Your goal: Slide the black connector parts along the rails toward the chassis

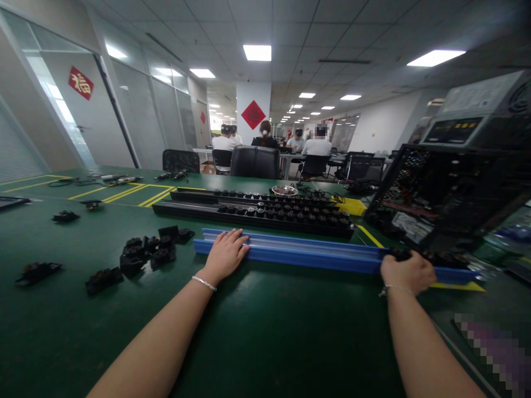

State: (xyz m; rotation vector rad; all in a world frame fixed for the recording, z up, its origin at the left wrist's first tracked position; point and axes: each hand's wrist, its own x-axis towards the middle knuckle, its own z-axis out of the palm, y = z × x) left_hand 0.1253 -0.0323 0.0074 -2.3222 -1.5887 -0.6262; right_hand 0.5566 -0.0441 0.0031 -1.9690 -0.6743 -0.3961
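A long blue rail point(307, 253) lies across the green table in front of me. My left hand point(226, 254) rests flat on its left end, fingers spread over the rail. My right hand point(407, 271) is closed around a small black part point(400, 254) sitting in the rail near its right end. Further black parts point(450, 260) line the rail to the right of that hand. A silver bracelet is on each wrist.
Loose black parts point(151, 251) lie scattered at the left. Two black rails point(257, 213) filled with parts sit behind the blue one. An open computer case point(448, 193) stands at the right. A metal bowl point(284, 190) sits farther back. People sit at desks beyond.
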